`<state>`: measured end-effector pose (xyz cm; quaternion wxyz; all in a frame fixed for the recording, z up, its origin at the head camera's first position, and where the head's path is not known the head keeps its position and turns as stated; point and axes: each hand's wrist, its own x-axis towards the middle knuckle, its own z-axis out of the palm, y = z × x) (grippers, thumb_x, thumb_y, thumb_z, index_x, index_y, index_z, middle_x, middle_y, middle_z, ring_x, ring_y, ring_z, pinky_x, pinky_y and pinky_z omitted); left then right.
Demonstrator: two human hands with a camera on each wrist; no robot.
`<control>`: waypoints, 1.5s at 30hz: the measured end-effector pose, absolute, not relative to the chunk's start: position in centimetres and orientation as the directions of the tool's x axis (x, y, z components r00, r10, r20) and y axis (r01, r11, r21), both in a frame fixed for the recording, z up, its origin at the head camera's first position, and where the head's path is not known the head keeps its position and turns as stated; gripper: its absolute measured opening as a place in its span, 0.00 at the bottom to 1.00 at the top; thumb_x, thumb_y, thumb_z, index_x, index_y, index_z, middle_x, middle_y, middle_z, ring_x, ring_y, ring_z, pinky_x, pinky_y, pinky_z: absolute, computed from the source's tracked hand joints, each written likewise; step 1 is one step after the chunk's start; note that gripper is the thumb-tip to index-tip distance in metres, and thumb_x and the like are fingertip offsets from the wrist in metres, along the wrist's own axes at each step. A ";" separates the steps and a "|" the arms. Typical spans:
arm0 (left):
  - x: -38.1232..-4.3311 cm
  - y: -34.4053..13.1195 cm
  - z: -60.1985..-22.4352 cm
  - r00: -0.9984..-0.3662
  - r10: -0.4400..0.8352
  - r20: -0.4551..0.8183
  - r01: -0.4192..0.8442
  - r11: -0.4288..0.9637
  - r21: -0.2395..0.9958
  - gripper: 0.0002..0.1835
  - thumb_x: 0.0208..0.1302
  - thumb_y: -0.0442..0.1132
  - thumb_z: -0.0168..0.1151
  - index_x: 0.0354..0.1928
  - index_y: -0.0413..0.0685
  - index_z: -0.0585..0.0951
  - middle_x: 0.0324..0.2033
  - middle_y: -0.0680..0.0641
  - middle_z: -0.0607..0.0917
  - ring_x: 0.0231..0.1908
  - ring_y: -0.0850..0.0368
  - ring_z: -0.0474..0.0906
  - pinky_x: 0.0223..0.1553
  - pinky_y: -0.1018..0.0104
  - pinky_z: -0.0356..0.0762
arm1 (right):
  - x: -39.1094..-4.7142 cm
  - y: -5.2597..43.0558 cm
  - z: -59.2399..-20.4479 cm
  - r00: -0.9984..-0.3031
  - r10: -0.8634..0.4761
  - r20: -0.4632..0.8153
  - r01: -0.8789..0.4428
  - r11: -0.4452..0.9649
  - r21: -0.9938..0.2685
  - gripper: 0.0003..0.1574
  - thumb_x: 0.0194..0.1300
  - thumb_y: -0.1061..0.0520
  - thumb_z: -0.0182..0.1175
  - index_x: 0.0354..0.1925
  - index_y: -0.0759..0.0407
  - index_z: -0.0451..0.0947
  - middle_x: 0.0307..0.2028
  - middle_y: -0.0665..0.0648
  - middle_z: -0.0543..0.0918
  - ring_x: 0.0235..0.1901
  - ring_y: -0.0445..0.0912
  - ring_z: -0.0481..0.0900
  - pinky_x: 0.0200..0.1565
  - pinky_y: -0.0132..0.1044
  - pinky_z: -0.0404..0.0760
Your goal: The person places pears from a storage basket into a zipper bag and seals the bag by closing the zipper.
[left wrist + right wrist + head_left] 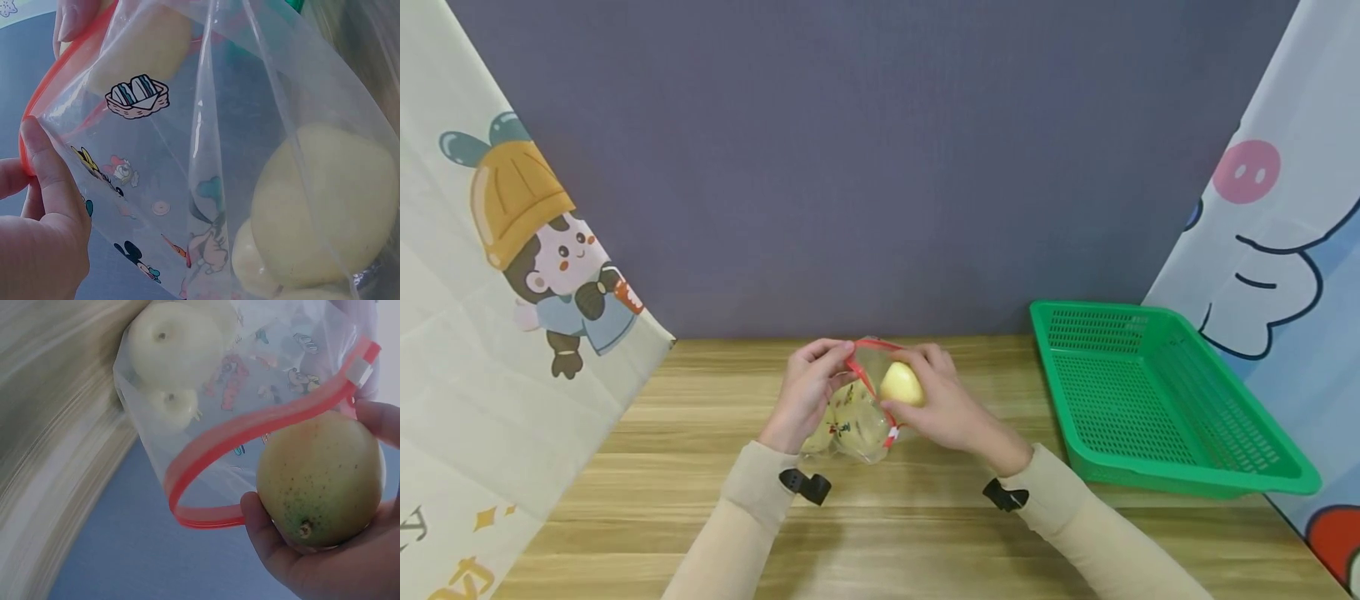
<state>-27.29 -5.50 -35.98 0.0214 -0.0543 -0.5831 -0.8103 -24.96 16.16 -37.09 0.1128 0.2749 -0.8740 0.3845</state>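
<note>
A clear zip bag (867,435) with a red zip rim (215,447) and cartoon prints is held upright over the table, its mouth spread apart. My left hand (805,392) pinches the red rim on the left side, thumb and fingers on either side of it in the left wrist view. In my right hand (947,404) is a pale yellow fruit (322,481) with green speckles and a short stem, gripped at the bag's mouth. Several similar pale fruits (325,206) lie in the bottom of the bag. A white slider (359,371) sits on the zip near my right thumb.
A green slotted plastic basket (1131,479) stands to the right on the wooden table (647,475). Behind the table rises a dark grey-blue backdrop (850,167), with cartoon-printed cloths on the left (445,333) and right (1300,83).
</note>
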 end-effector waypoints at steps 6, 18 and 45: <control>-27.1 -5.5 -36.0 -0.992 0.016 0.127 0.114 -0.332 0.936 0.03 0.69 0.32 0.66 0.34 0.44 0.85 0.32 0.47 0.83 0.30 0.58 0.82 0.37 0.67 0.88 | -25.0 16.3 -37.3 -0.801 -0.430 0.416 -0.598 0.548 -0.585 0.41 0.66 0.41 0.68 0.71 0.52 0.68 0.60 0.57 0.68 0.52 0.50 0.67 0.43 0.42 0.78; -27.5 -5.4 -36.2 -0.993 -0.001 0.114 0.107 -0.355 0.929 0.04 0.67 0.31 0.67 0.38 0.35 0.83 0.31 0.46 0.84 0.30 0.57 0.82 0.36 0.68 0.87 | -25.2 17.3 -36.3 -0.758 -0.440 0.482 -0.652 0.485 -0.583 0.29 0.66 0.59 0.67 0.63 0.60 0.75 0.55 0.60 0.76 0.53 0.51 0.72 0.49 0.47 0.82; -27.4 -5.4 -35.9 -0.993 0.033 0.112 0.096 -0.326 0.941 0.05 0.69 0.29 0.64 0.35 0.44 0.85 0.29 0.48 0.84 0.29 0.59 0.82 0.36 0.68 0.87 | -28.1 18.4 -36.3 -0.619 -0.606 0.499 -0.764 0.611 -0.207 0.17 0.60 0.71 0.66 0.48 0.62 0.85 0.45 0.56 0.84 0.46 0.51 0.78 0.48 0.43 0.82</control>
